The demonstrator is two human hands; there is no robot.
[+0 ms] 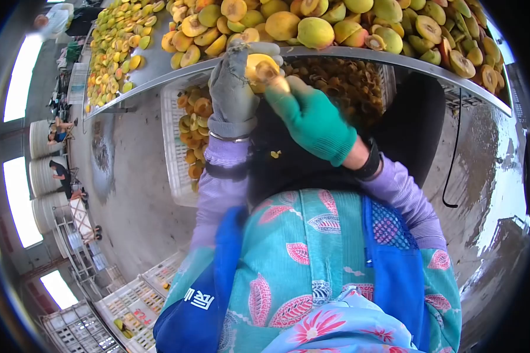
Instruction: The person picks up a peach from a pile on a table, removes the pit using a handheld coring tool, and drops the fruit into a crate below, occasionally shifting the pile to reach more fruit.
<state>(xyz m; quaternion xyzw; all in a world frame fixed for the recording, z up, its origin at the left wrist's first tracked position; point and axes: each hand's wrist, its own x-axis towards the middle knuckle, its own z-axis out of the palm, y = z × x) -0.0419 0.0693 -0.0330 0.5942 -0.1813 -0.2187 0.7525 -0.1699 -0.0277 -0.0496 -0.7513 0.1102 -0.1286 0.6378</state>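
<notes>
My left hand (235, 88), in a grey glove, holds a halved yellow peach (259, 66) just below the edge of the metal table (159, 65). My right hand (312, 115), in a green glove, presses at the fruit's cut face near its pit; whether it holds a tool is hidden. A heap of whole and halved peaches (312, 26) covers the table above both hands.
A white plastic crate (171, 153) with peach halves stands under the table on the left. A dark bin of pits (341, 82) sits beneath the hands. More white crates (135, 300) lie at lower left. Other people work far off at left. The concrete floor is wet.
</notes>
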